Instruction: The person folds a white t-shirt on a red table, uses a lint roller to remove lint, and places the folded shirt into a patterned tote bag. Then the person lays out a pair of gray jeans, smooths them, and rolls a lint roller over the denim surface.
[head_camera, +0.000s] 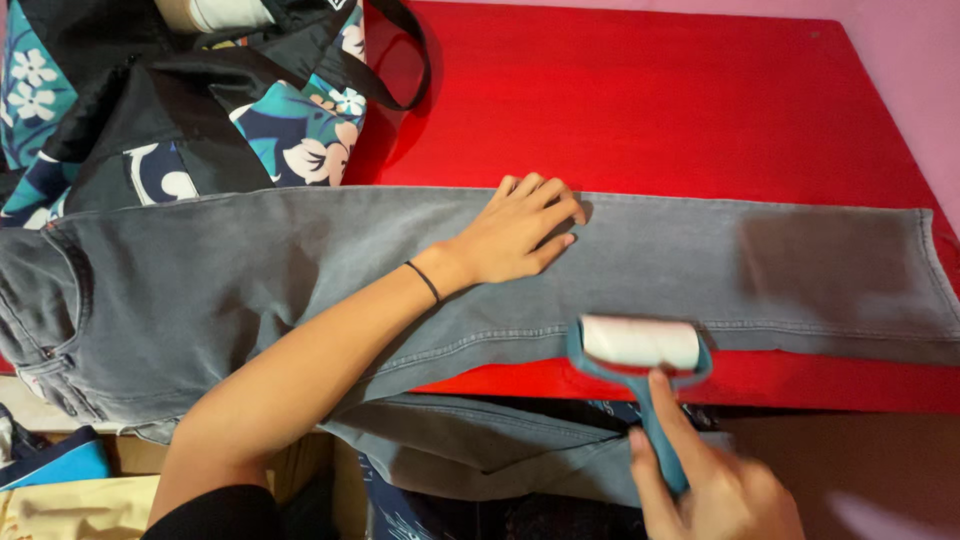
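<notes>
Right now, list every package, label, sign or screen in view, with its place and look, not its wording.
No packages, signs or screens show.
Label: small white patch on the black bag at the top edge; too small to tell more.
Otherwise only grey jeans on the red table, left hand flat on them, right hand holding a blue lint roller.

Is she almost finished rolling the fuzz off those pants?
Hard to say what's finished. The left hand presses the grey jeans flat on the red table. The right hand holds the lint roller at the leg's near edge. The other leg hangs off the table.
</notes>
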